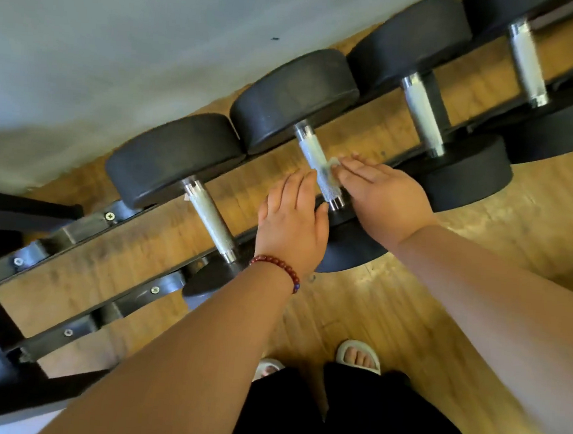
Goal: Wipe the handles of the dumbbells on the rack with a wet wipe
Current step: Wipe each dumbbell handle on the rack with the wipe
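Bare hands (pixel 385 193), thin wipe (pixel 329 167), knurled handle (pixel 319 165)

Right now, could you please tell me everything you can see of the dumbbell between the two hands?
The dumbbell has a silvery knurled metal handle with smooth collars and two round, black, rubbery-looking heads. It lies across the rack, second from the left in view. Its near head is largely hidden beneath the hands. The left hand lies beside the handle, fingers flat. The right hand presses a small crumpled wet wipe against the handle's middle.
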Tool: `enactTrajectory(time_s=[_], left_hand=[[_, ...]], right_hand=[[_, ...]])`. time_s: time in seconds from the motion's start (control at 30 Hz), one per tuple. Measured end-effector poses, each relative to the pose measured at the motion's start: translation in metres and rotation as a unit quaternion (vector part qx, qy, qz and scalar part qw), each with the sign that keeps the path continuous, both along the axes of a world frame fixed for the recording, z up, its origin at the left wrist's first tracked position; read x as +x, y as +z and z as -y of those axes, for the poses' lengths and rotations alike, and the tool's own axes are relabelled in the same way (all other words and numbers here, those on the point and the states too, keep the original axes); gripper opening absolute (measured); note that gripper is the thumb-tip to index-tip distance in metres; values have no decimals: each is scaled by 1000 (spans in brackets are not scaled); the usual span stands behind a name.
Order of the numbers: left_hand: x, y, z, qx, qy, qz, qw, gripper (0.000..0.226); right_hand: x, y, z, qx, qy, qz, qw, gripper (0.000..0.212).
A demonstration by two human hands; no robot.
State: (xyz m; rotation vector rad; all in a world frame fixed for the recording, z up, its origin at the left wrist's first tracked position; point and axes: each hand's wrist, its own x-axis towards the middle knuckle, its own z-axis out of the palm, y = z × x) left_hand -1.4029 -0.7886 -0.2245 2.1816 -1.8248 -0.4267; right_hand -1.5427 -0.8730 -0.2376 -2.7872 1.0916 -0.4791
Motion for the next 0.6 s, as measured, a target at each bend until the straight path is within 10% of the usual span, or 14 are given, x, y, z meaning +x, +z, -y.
enactTrajectory(time_s=[0.6], left_hand=[[-14, -38, 7, -43, 19, -36, 998, 70]], right_hand=[[-13, -23, 2, 91, 1, 204, 975, 33]])
